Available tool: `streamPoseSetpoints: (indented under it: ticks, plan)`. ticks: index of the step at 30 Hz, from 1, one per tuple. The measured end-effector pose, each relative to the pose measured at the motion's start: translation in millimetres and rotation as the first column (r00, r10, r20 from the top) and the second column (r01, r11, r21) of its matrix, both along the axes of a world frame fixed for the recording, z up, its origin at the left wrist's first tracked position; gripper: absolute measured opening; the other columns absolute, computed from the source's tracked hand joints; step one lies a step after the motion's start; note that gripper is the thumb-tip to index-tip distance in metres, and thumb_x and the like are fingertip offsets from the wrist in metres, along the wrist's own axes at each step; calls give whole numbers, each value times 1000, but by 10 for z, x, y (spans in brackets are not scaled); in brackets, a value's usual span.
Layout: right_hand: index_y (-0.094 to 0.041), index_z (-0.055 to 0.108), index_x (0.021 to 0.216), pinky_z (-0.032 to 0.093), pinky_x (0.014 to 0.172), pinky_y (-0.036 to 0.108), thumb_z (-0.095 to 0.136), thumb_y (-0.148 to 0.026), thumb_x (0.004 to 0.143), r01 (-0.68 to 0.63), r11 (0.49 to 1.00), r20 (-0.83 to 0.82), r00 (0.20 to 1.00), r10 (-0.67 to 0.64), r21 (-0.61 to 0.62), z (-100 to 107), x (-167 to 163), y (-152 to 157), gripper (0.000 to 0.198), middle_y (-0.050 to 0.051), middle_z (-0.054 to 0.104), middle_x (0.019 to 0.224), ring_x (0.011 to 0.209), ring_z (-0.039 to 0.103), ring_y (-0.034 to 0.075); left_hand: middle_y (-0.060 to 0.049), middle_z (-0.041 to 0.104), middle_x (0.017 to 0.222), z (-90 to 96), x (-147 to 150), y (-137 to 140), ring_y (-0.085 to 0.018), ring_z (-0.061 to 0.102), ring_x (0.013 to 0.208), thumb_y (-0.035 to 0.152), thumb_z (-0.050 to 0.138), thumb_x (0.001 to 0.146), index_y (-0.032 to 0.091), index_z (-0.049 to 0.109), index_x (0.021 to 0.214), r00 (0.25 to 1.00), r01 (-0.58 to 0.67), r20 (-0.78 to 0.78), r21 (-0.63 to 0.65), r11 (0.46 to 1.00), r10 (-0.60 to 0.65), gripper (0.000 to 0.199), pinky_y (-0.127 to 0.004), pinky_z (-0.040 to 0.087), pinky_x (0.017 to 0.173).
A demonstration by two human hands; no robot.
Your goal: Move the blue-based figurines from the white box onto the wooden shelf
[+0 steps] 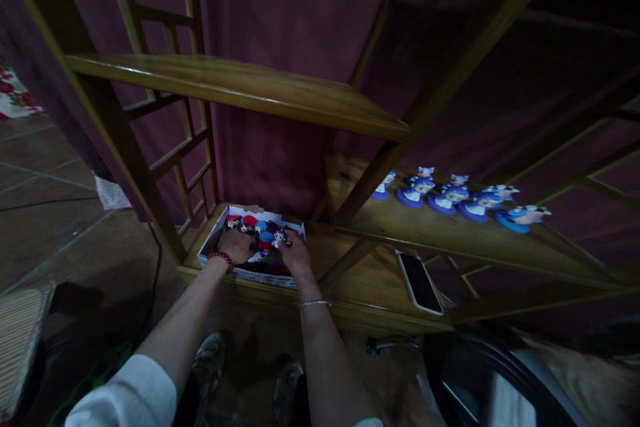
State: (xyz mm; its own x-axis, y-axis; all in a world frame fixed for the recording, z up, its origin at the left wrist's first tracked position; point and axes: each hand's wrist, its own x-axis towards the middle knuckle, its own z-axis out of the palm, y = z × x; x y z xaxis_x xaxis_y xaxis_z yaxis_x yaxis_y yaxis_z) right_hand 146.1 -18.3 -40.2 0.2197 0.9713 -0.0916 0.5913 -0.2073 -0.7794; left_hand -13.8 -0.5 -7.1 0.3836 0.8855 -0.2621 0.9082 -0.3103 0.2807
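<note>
A white cardboard box [203, 256] stands on the low wooden shelf, holding several small figurines [249, 220] with red and blue caps. My left hand [237, 246], with a red bead bracelet, reaches into its left part; the fingertips are lost among the figurines, so their grip does not show. At the box's right side, my right hand [297, 255], wearing a silver bangle, has its thumb and fingers closed on a white-and-dark-blue figurine [279, 237]. Another figurine with a blue-and-red cap [265, 240] lies between the two hands.
Several blue-and-white figurines [450, 199] on round bases stand in rows on the raised shelf [420, 230] to the right. A phone [420, 282] lies on the lower shelf. A wooden ledge [240, 90] juts out above the box. A black object [480, 373] sits at lower right.
</note>
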Motion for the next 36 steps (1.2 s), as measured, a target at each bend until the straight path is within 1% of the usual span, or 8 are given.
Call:
streamPoseSetpoints:
  ticks: [4,11,19,23,25,28,32,36]
  plan:
    - [-19,50,108,41,84,27,48,-23,73,-5,1000,-14,1000,5,11,4,0,-2,35,6,60,103,95,56,16,-7,66,94,-20,19,-15,-21,58,91,25,51,66,22,64,92,998,14,-54,9,1000,-14,29,-29,42,77]
    - [-20,51,108,42,82,27,49,-23,72,4,1000,-21,1000,-4,-2,11,2,-5,36,6,60,102,93,56,16,-7,66,93,-85,60,-8,-19,58,90,21,49,67,21,63,89,999,7,-45,-45,999,-9,26,-26,43,75]
    - [-21,51,107,42,81,27,50,-25,72,9,1000,-53,999,-9,0,-8,-1,-2,35,4,61,102,92,57,16,-8,65,93,6,65,-29,-19,58,90,19,46,70,20,63,88,999,-25,-31,-34,999,24,25,-28,42,77]
    - [-23,51,107,42,81,27,50,-24,72,6,1000,-42,999,-7,-10,15,-4,-5,35,3,61,102,93,56,15,-7,66,89,8,51,-9,-19,59,86,19,42,72,20,64,82,1000,-9,6,-16,1000,9,24,-27,42,75]
    - [-22,51,108,41,82,27,50,-23,72,6,1000,-31,999,-7,-17,21,-3,-5,35,3,61,102,93,56,15,-9,66,89,-2,41,1,-20,58,87,21,42,73,20,65,81,1000,-21,-20,-10,1000,21,24,-28,42,75]
    - [-22,51,107,41,83,27,50,-23,72,7,1000,-25,1000,-8,-17,20,-5,-4,35,4,60,102,95,56,16,-11,65,93,-11,29,-2,-22,57,90,24,43,74,19,65,86,997,-46,-63,0,999,45,26,-30,42,76]
    - [-21,51,107,42,82,27,50,-24,73,-4,1000,-34,999,3,-7,23,-9,-9,35,5,60,103,95,56,16,-9,64,97,2,28,-23,-21,57,92,22,43,74,23,63,97,999,1,-37,5,1000,-1,30,-30,41,77]
    - [-20,51,108,42,82,27,50,-23,72,-3,1000,-29,1000,2,-15,36,-13,-13,36,6,60,103,95,56,16,-9,65,93,26,34,-35,-20,58,90,19,44,73,23,64,94,1000,9,-12,-8,1000,-9,29,-29,41,76]
